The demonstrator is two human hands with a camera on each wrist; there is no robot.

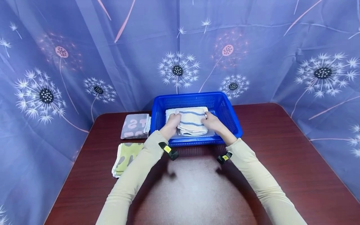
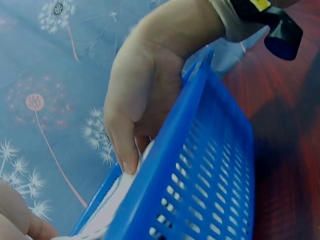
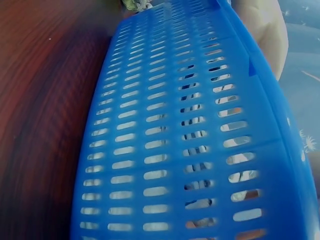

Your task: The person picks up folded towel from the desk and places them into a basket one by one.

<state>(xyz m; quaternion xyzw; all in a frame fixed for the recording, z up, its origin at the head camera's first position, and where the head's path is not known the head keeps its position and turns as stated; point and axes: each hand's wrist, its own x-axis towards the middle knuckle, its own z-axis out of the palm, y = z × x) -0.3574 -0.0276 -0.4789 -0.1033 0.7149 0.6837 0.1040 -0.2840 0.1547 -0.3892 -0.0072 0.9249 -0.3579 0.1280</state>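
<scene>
A folded white towel with blue stripes (image 1: 192, 118) is held between both hands inside the blue plastic basket (image 1: 194, 142). My left hand (image 1: 171, 125) pinches its left side, thumb on top. On the right side, my right hand (image 1: 212, 122) grips the edge, with the thumb over the cloth. Another white cloth (image 1: 169, 112) shows beneath and to the left of the striped towel. The left wrist view has the left hand (image 2: 142, 85) reaching over the basket rim (image 2: 150, 175), fingers down on white cloth. Slotted basket wall (image 3: 170, 130) hides most of the cloth in the right wrist view.
Left of the basket lies a folded grey towel with pink letters (image 1: 135, 126). Nearer, a folded green towel with grey spots (image 1: 126, 156) is partly behind the left sleeve. The brown table (image 1: 281, 140) backs onto a blue dandelion-print curtain (image 1: 135, 62).
</scene>
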